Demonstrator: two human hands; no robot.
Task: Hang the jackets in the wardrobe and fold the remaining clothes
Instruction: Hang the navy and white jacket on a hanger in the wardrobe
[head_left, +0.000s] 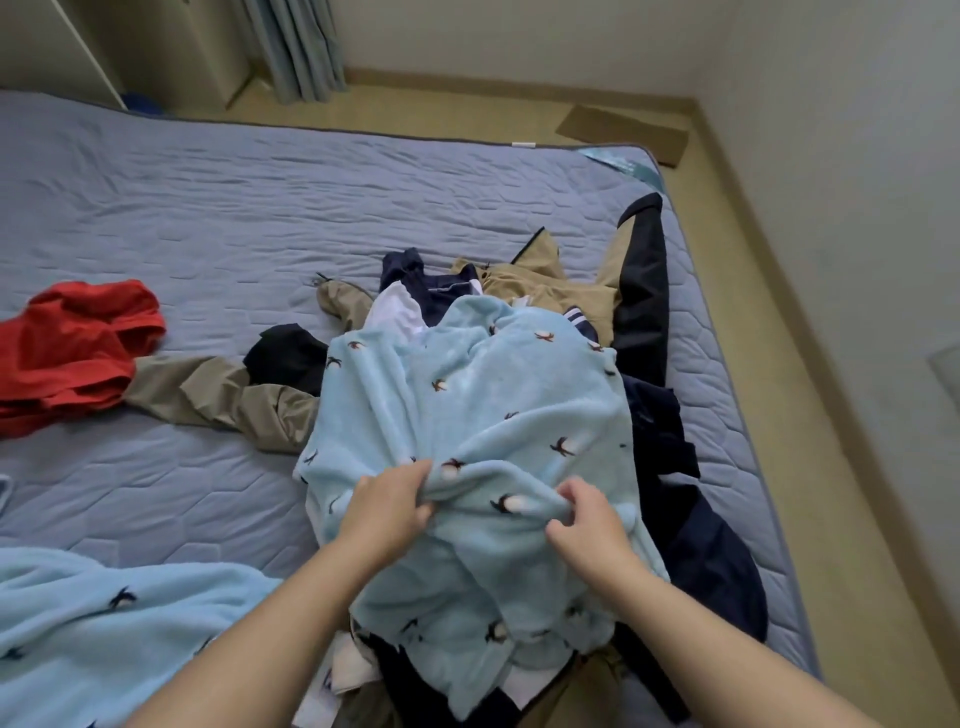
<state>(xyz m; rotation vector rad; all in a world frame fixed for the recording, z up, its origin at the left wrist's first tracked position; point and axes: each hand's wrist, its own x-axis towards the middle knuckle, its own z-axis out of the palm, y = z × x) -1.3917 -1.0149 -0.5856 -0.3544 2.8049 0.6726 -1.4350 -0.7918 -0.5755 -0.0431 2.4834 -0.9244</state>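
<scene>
Mattress (208, 218): fleece (467, 405) over jackets (641, 291), apparently.

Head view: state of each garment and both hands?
Light blue penguin-print fleece garment: bunched, pinched at one fold.
Left hand: pinching that fleece.
Right hand: pinching that fleece.
Second light blue penguin-print fleece piece: loose, unfolded.
Red fabric garment: crumpled, unfolded.
Tan and black jacket: sprawled under the fleece, unhung.
Dark navy garment: crumpled, partly under the fleece.

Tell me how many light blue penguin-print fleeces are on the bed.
2. One fleece lies atop the clothes pile, gripped by the left hand and right hand; the other fleece lies at the bed's near left. More may be hidden underneath.
</scene>
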